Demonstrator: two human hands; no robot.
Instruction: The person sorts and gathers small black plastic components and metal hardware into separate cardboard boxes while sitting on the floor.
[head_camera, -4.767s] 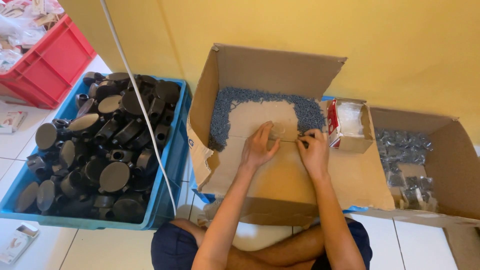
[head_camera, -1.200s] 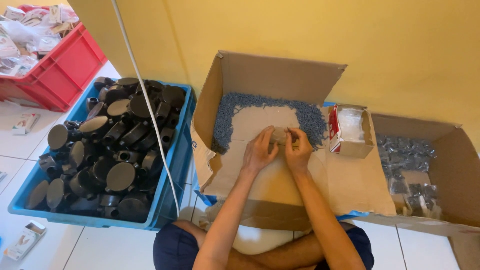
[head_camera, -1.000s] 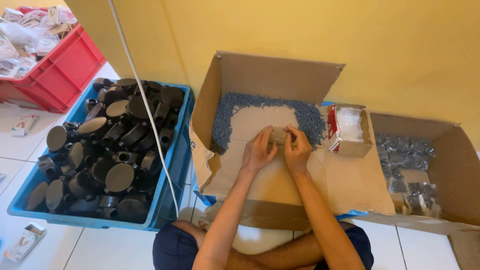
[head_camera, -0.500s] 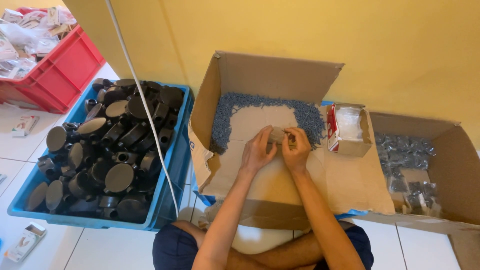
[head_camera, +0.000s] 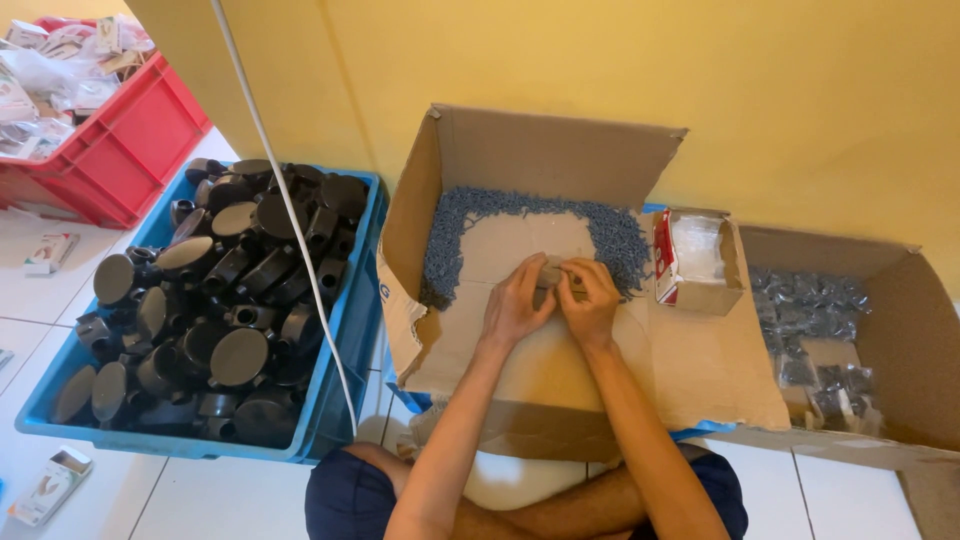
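The box (head_camera: 560, 330) is plain matt cardboard, brown and a bit rough, with a heap of small dull grey plastic-looking bits (head_camera: 470, 215) inside; the blue crate (head_camera: 340, 330) is smooth plastic, filled with black plastic fittings (head_camera: 235, 290) of faint sheen

Count, head view: two hands, left hand (head_camera: 515, 305) and right hand (head_camera: 590, 300). Three open cardboard boxes: large (head_camera: 560, 155), small (head_camera: 700, 297), right-side (head_camera: 915, 340). One blue crate (head_camera: 345, 330) of black fittings (head_camera: 240, 355), too many to count. One red crate (head_camera: 130, 140). One white cable (head_camera: 290, 210).
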